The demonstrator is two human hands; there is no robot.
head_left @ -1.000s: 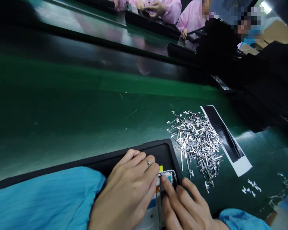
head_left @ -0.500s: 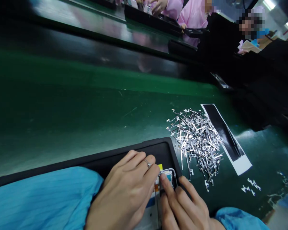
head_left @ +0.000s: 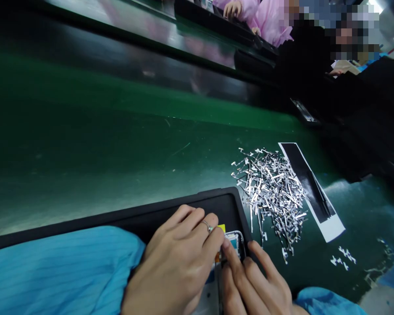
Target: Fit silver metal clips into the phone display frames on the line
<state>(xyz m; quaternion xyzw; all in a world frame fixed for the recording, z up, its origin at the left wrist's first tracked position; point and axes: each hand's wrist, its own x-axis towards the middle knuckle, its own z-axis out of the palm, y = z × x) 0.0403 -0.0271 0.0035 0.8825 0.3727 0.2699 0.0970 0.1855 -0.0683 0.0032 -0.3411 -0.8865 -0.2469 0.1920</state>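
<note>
my left hand [head_left: 177,267] lies palm down over the left side of a flat, silver-rimmed device [head_left: 208,299], fingers bent together with their tips bunched near its upper end; the thumb is hidden beneath, so i cannot tell whether i am gripping it or only steadying it; a ring [head_left: 209,228] sits on one finger.

my right hand [head_left: 254,282] comes in from the other side, index fingertip set down by the device's upper end, right beside the left fingers; the other fingers curl loosely, and the little one stands apart over the tray's edge; i cannot tell whether anything small is pinched under there.

the device is in the right end of a black tray [head_left: 228,205], partly covered by both hands; a yellow tab [head_left: 222,228] shows at its top, and an orange patch [head_left: 217,257] between my hands; blue sleeves [head_left: 62,267] cover both my arms.

on the green table [head_left: 118,153], just right of the tray, is a heap of thin silvery strips [head_left: 276,188]; a white sheet [head_left: 333,228] with a black panel lies against its right side; a few small white pieces [head_left: 344,257] lie nearer me; across the table, a co-worker [head_left: 271,19] in pink sits at work.
</note>
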